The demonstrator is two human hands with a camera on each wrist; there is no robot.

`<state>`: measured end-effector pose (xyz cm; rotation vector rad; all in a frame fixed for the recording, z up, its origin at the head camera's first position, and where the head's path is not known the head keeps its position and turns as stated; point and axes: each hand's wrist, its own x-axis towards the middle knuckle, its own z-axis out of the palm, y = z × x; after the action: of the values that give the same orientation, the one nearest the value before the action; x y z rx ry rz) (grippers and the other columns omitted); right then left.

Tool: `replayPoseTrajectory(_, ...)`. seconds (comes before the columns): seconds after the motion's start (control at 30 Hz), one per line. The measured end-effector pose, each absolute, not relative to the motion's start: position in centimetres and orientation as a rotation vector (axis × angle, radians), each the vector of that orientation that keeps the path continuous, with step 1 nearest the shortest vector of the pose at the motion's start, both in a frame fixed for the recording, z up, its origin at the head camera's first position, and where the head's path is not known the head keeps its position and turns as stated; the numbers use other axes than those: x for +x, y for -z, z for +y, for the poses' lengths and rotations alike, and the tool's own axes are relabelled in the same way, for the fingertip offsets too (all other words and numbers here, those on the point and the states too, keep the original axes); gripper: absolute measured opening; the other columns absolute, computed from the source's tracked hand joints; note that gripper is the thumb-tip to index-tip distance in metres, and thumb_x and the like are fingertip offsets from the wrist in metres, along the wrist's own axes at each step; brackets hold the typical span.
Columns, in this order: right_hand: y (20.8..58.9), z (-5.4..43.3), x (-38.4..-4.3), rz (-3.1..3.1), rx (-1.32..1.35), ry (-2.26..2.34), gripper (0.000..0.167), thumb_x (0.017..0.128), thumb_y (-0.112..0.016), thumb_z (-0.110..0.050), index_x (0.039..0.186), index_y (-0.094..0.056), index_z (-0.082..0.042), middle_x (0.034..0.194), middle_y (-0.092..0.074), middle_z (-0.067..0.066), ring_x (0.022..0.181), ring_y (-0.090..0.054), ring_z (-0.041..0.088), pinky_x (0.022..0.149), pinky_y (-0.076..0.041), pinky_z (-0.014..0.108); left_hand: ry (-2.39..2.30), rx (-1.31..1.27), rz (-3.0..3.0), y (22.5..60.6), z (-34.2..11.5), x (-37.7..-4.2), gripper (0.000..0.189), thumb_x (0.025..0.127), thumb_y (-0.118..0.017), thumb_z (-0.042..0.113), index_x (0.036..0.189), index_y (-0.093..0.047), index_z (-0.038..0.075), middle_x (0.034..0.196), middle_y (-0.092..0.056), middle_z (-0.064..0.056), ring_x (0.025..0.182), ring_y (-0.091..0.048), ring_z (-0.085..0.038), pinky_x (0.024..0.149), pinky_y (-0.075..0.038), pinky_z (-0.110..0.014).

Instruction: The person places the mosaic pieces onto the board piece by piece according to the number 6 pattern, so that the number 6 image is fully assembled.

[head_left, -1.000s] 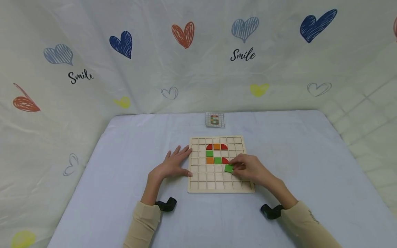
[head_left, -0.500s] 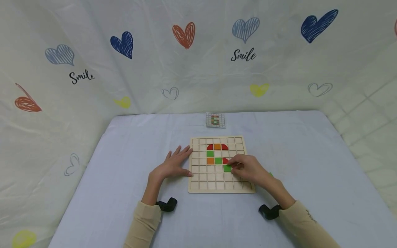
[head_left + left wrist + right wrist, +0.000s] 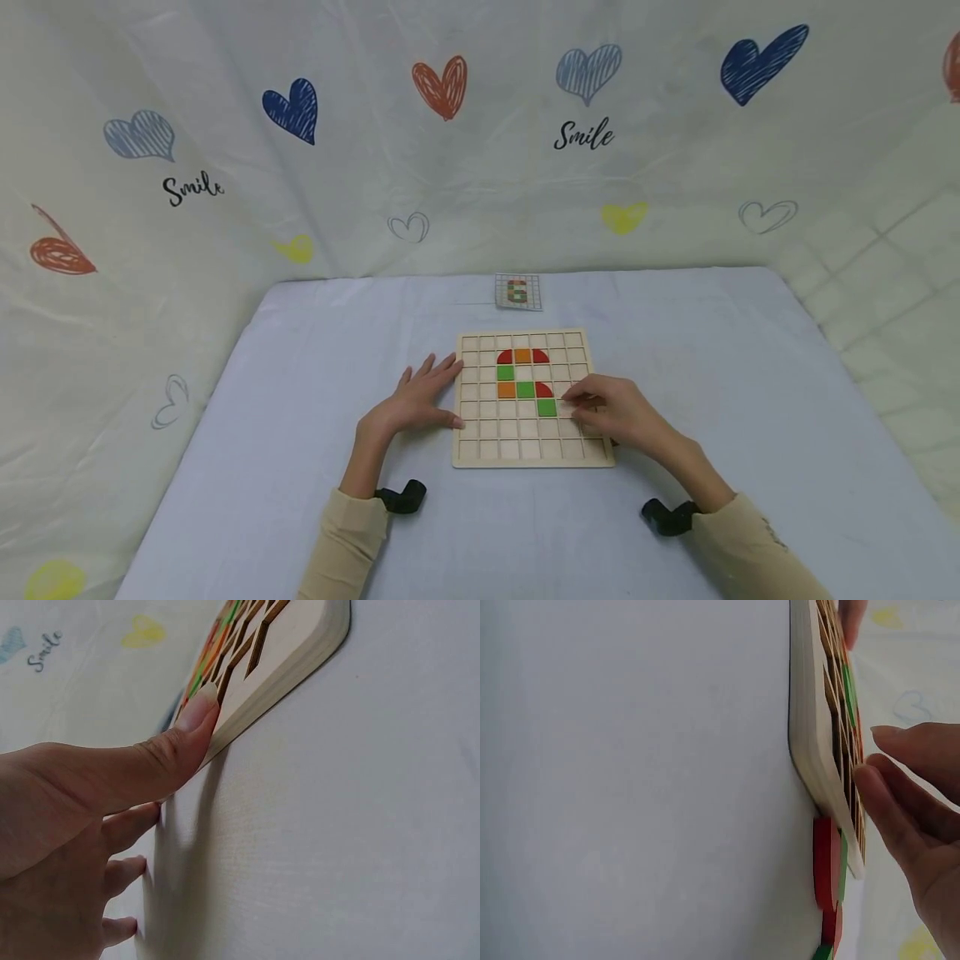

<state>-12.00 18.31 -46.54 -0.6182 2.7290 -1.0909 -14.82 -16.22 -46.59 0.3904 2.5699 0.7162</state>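
Spread the fingers (image 3: 431, 385) of the left hand (image 3: 411, 411), straight and gripping nothing, toward the left edge of a wooden grid board (image 3: 480, 450), with the thumb tip laid on its rim. Held the right hand (image 3: 618, 410) over the board's right side, fingers loosely bent, thumb and index tips parted with nothing between. Could not tell contact from near miss between right fingertips and board.

Had a white fabric backdrop (image 3: 510, 183) behind, printed with blue, red and yellow hearts. Read "Smile" (image 3: 585, 134) twice on it in black script, once left, once right of centre. Saw a white tablecloth (image 3: 300, 467) below, with the board flat upon it. Wore tan sleeves (image 3: 753, 546), with a dark marking on the right one, too small to read. Bore a black wrist mount (image 3: 402, 497) on each arm.

Noted a small card (image 3: 518, 292) beyond the board, printed with a grid and a coloured figure like a 6. Counted eight tiles in the cells: three red rounded tiles (image 3: 505, 357), two orange squares (image 3: 522, 356) and three green squares (image 3: 547, 407), with the right fingertips just beside the lowest green one. Found loose red pieces (image 3: 826, 862) and green pieces (image 3: 823, 952) beside the board's right edge, by its near corner.
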Motion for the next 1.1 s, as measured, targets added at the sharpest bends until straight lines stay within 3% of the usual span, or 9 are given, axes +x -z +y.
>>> replayPoseTrajectory(0.4,46.2,21.0,-11.0,2.783,-0.564,1.052,0.023,0.086,-0.077,-0.001,0.108,-0.076,-0.007,0.102,-0.074,0.004,0.079,-0.062,0.012,0.066,-0.054,0.021,-0.707,0.394,2.581,46.9,-16.2,-14.9,0.1,0.083,-0.085,0.038,0.164,-0.029,0.021,0.173,-0.016,0.001,0.162,0.001,-0.029,0.128,0.005,-0.059)
replayPoseTrajectory(0.73,46.1,23.1,-9.9,2.949,-0.669,0.943,0.027,0.079,-0.084,0.003,0.103,-0.078,-0.008,0.103,-0.075,0.004,0.085,-0.062,0.019,0.073,-0.06,0.033,-0.696,0.404,2.581,47.2,-16.2,-15.1,0.101,0.083,-0.085,0.038,0.165,-0.028,0.019,0.174,-0.015,0.0,0.162,0.001,-0.03,0.128,0.006,-0.059)
replayPoseTrajectory(0.93,46.5,24.1,-9.9,3.001,-0.681,0.92,0.03,0.077,-0.085,0.005,0.103,-0.077,-0.007,0.102,-0.073,0.005,0.087,-0.065,0.021,0.071,-0.058,0.031,-0.679,0.375,2.575,47.5,-16.3,-15.1,0.102,0.084,-0.084,0.04,0.165,-0.025,0.024,0.174,-0.012,0.006,0.162,0.004,-0.025,0.129,0.008,-0.055)
replayPoseTrajectory(1.1,46.6,24.4,-10.1,2.965,-0.643,0.893,0.028,0.08,-0.082,0.005,0.106,-0.076,-0.004,0.105,-0.07,0.007,0.089,-0.066,0.023,0.074,-0.059,0.035,-0.722,0.403,2.57,47.1,-16.2,-14.9,0.101,0.083,-0.085,0.037,0.164,-0.028,0.019,0.174,-0.015,0.0,0.162,0.001,-0.031,0.128,0.006,-0.059)
